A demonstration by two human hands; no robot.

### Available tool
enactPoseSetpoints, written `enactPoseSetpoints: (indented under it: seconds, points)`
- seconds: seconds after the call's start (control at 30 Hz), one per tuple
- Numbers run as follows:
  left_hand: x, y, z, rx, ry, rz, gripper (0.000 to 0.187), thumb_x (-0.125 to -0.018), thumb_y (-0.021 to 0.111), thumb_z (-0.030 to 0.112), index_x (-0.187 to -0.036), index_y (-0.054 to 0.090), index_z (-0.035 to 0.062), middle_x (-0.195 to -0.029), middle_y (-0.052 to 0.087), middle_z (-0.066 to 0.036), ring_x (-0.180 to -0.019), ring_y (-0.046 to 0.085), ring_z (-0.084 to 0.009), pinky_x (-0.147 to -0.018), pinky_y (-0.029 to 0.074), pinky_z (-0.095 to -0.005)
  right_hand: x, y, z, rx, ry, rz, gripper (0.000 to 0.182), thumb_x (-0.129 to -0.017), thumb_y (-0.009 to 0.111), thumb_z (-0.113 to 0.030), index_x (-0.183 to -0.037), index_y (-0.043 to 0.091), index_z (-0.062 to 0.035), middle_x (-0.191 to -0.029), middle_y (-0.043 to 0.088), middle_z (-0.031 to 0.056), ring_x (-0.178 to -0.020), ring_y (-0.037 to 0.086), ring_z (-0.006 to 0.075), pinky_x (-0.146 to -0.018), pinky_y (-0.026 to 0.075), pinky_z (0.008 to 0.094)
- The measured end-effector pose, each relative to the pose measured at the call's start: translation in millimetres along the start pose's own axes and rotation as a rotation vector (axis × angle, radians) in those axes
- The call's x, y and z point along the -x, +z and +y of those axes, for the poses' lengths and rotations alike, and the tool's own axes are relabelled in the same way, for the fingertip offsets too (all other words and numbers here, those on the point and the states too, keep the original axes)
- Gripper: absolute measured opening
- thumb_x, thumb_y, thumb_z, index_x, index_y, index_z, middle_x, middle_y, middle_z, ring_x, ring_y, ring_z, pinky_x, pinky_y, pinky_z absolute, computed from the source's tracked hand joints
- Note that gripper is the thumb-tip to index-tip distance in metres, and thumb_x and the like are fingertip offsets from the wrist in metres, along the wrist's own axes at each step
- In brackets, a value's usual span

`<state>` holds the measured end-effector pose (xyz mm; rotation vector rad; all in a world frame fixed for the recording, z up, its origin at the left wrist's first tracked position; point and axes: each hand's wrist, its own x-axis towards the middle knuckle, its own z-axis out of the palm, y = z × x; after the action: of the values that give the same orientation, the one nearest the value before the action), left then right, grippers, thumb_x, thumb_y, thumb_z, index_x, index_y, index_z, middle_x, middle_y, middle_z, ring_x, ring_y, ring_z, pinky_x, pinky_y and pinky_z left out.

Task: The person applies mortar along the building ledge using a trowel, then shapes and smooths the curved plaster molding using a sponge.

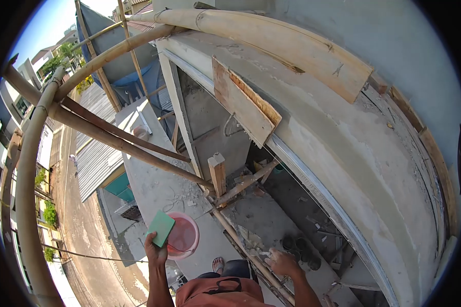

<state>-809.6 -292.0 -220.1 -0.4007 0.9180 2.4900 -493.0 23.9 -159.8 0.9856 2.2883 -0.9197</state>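
Note:
My left hand is closed round the lower edge of a flat green rectangular block, held up in front of a pink bucket. The bucket stands on the grey ledge, just right of that hand, and its inside looks pinkish. My right hand is over a bamboo pole at the lower middle, its fingers curled together. Something small and pale shows at its fingertips, too small to name.
Bamboo poles cross on the left, above a street far below. A wooden post stands ahead. Boards hang on the curved concrete edge. Dark openings with debris lie below right. A foot shows near the bucket.

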Motion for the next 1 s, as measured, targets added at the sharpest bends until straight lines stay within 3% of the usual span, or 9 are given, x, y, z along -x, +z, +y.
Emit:
enactPoseSetpoints:
  seconds: [0.53,0.57,0.6,0.67,0.73,0.87,1.0]
  points:
    - [-40,3,67,-0.056,-0.059,-0.054,0.048,-0.08,0.064,0.009,-0.124,0.054,-0.0065,-0.119,0.065,-0.016,-0.109,0.064,-0.0299,-0.102,0.05,-0.0434,-114,39,-24,0.073,-0.092,-0.078,0.063,-0.091,0.058,-0.04,-0.141,0.05,-0.0024,-0.128,0.063,0.0254,-0.119,0.061,0.0396,-0.101,0.047,0.0474]
    - [-32,34,66,-0.109,-0.048,-0.006,0.031,-0.082,0.067,0.012,-0.11,0.06,0.0004,-0.1,0.07,-0.009,-0.084,0.071,-0.0207,-0.074,0.057,-0.0301,-127,46,-22,0.068,-0.089,-0.077,0.063,-0.091,0.058,-0.04,-0.141,0.05,-0.0024,-0.128,0.063,0.0254,-0.119,0.061,0.0396,-0.101,0.047,0.0474]
    - [-42,29,67,-0.111,-0.049,-0.01,0.031,-0.082,0.067,0.012,-0.11,0.06,0.0004,-0.1,0.07,-0.009,-0.084,0.071,-0.0207,-0.074,0.057,-0.0301,-141,53,-22,0.042,-0.092,-0.077,0.064,-0.09,0.058,-0.039,-0.142,0.049,-0.0023,-0.128,0.063,0.0258,-0.118,0.061,0.0398,-0.1,0.047,0.0477]
    - [-58,7,72,-0.078,-0.061,-0.013,0.046,-0.08,0.065,0.009,-0.122,0.056,-0.0065,-0.116,0.066,-0.015,-0.109,0.065,-0.0293,-0.101,0.05,-0.0426,-155,58,-27,0.012,-0.092,-0.084,0.065,-0.09,0.059,-0.037,-0.143,0.048,-0.0022,-0.127,0.063,0.0261,-0.117,0.062,0.0399,-0.099,0.048,0.0481]
    - [-61,9,73,-0.09,-0.077,-0.013,0.046,-0.08,0.065,0.009,-0.122,0.056,-0.0064,-0.116,0.066,-0.015,-0.109,0.065,-0.0291,-0.101,0.05,-0.0425,-156,41,-47,0.041,-0.115,-0.092,0.06,-0.087,0.059,-0.031,-0.138,0.051,-0.0016,-0.118,0.066,0.0274,-0.11,0.065,0.0421,-0.094,0.05,0.0495]
    - [-78,11,79,-0.114,-0.098,-0.01,0.046,-0.08,0.064,0.009,-0.123,0.056,-0.0064,-0.117,0.066,-0.015,-0.11,0.064,-0.0293,-0.101,0.049,-0.0432,-174,24,-78,0.048,-0.141,-0.111,0.064,-0.089,0.059,-0.034,-0.144,0.047,-0.0022,-0.124,0.064,0.0277,-0.115,0.062,0.0405,-0.095,0.05,0.046]
    - [-93,28,79,-0.13,-0.108,-0.034,0.048,-0.081,0.063,0.009,-0.125,0.055,-0.0073,-0.12,0.065,-0.016,-0.114,0.062,-0.0297,-0.105,0.047,-0.044,-181,-14,-119,-0.065,-0.185,-0.067,0.071,-0.085,0.066,-0.038,-0.144,0.047,-0.0018,-0.125,0.063,0.0282,-0.116,0.062,0.0412,-0.098,0.048,0.0462]
